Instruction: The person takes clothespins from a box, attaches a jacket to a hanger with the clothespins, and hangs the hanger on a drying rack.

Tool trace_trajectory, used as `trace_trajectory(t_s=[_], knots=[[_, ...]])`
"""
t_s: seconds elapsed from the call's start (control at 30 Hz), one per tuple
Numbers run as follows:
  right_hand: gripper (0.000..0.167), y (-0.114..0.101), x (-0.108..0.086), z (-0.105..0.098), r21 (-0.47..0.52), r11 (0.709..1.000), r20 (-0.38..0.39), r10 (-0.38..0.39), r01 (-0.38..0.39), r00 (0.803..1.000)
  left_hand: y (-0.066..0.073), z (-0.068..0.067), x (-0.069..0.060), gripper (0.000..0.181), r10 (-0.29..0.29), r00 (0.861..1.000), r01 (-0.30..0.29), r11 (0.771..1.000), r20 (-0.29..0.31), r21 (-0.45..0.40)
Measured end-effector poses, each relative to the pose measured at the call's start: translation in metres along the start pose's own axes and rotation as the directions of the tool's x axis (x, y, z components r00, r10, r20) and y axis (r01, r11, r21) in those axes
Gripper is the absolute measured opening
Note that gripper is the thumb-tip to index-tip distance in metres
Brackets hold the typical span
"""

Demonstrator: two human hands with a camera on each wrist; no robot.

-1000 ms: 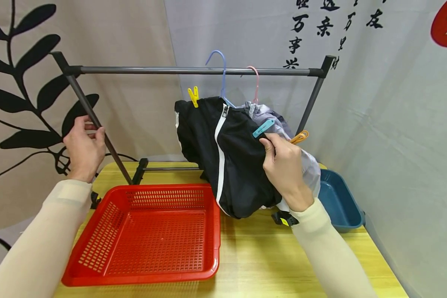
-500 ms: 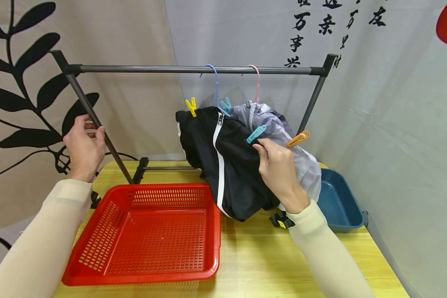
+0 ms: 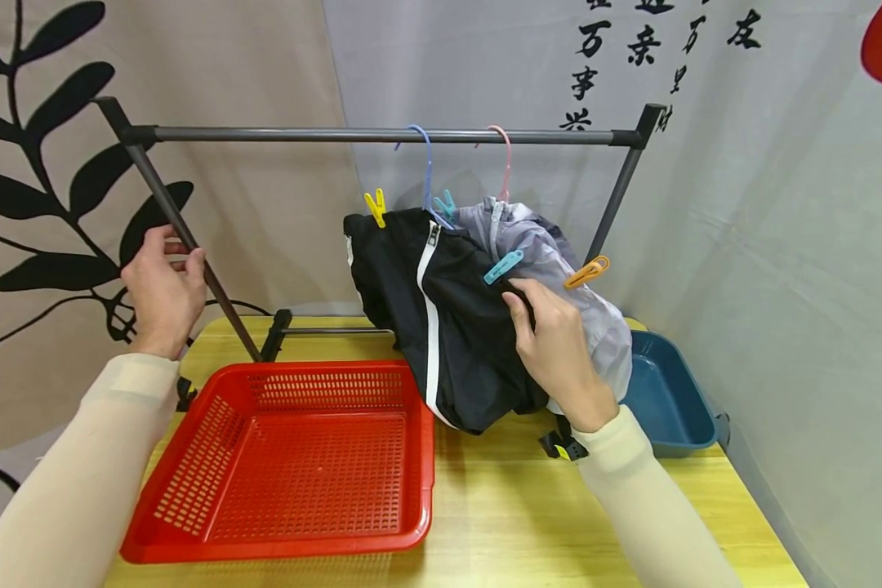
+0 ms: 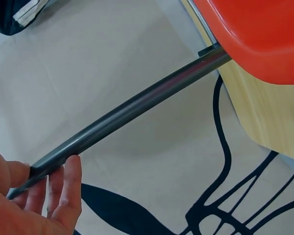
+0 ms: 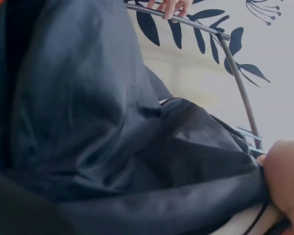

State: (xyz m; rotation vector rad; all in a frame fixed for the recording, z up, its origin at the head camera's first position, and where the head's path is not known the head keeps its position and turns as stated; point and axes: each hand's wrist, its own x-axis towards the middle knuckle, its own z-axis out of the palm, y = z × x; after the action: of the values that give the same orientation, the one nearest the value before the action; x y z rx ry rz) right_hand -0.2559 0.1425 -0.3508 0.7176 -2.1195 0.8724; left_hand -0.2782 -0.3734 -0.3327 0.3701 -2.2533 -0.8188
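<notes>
My left hand (image 3: 165, 290) holds the left upright (image 4: 132, 110) of a dark metal clothes rack, thumb on one side and fingers on the other. A black garment (image 3: 463, 327) with a white stripe and a zip hangs from a blue hanger (image 3: 429, 167) hooked over the rack's top rail (image 3: 301, 135). A yellow clothespin (image 3: 376, 207) and a blue clothespin (image 3: 503, 267) sit at its upper corners. Beside the blue clothespin is my right hand (image 3: 559, 343), its thumb and forefinger parted at the garment's edge. In the right wrist view the black cloth fills much of the picture.
A grey-lilac garment (image 3: 595, 327) hangs on a pink hanger (image 3: 508, 163) to the right, with an orange clothespin (image 3: 586, 273). A red basket (image 3: 319, 551) stands on the wooden table (image 3: 514, 523) at front left. Behind my right arm is a blue-green tub (image 3: 669, 392).
The blue hanger has shifted left and down, and its hook now sits over the rail. The garment came down slightly with it. My right thumb and forefinger have parted; the left hand stays put.
</notes>
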Motion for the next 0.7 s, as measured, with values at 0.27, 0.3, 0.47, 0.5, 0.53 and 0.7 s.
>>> trace_trajectory(t_s=[0.27,0.3,0.47,0.5,0.53,0.7], knots=[[0.032,0.002,-0.012,-0.002,0.023,0.999,-0.010,0.034,-0.034,0.999,0.002,-0.001,0.000,0.052,0.004,1.000,-0.004,1.000,0.005,0.009],[0.034,0.002,-0.014,-0.002,0.027,0.999,-0.013,0.040,-0.039,0.999,0.003,-0.001,0.000,0.053,0.001,1.000,-0.002,1.000,0.007,0.013],[0.043,0.001,-0.025,-0.005,0.003,0.998,-0.025,0.061,-0.061,0.998,0.007,-0.002,0.000,0.057,-0.012,0.999,0.011,1.000,0.030,0.028],[0.046,0.001,-0.027,-0.006,-0.002,0.998,-0.031,0.061,-0.061,0.998,0.008,-0.002,0.000,0.058,-0.019,0.999,0.017,0.999,0.041,0.030],[0.048,0.001,-0.029,-0.007,-0.011,0.998,-0.036,0.057,-0.057,0.998,0.009,-0.003,-0.001,0.059,-0.025,0.998,0.024,0.999,0.051,0.029],[0.059,0.001,-0.041,-0.011,-0.019,0.999,-0.048,0.025,-0.026,0.999,0.011,-0.006,-0.010,0.064,-0.030,0.993,0.024,0.998,0.111,0.055]])
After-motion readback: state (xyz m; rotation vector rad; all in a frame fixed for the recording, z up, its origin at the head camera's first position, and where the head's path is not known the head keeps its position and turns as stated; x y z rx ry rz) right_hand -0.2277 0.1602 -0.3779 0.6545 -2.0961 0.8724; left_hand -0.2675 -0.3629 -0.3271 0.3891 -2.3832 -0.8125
